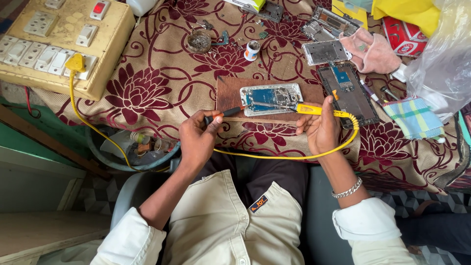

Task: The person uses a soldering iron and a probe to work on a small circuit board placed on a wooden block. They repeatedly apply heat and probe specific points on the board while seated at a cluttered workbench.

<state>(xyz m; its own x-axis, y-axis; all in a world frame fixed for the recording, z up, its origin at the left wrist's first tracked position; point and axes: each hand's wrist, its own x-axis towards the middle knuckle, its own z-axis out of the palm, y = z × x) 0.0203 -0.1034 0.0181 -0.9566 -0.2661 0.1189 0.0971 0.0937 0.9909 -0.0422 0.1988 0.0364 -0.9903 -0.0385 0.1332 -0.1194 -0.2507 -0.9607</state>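
The table (162, 64) is covered with a cream cloth printed with dark red flowers, and below its edge a green round tub (132, 152) stands on the floor. At the far left lies a yellowish wooden switch board (64, 44); a yellow plug (75, 64) sits in it. The left hand (196, 142) is closed around a thin dark tool (224, 115) with a reddish neck, pointing right. Its tip meets an opened phone (271, 98), blue inside, lying lengthwise left to right on a brown board (230, 91). The right hand (321, 128) grips a yellow soldering iron (306, 109), its metal tip pointing left over the phone, near the table's front edge. A dark phone frame (349, 95) lies just beside.
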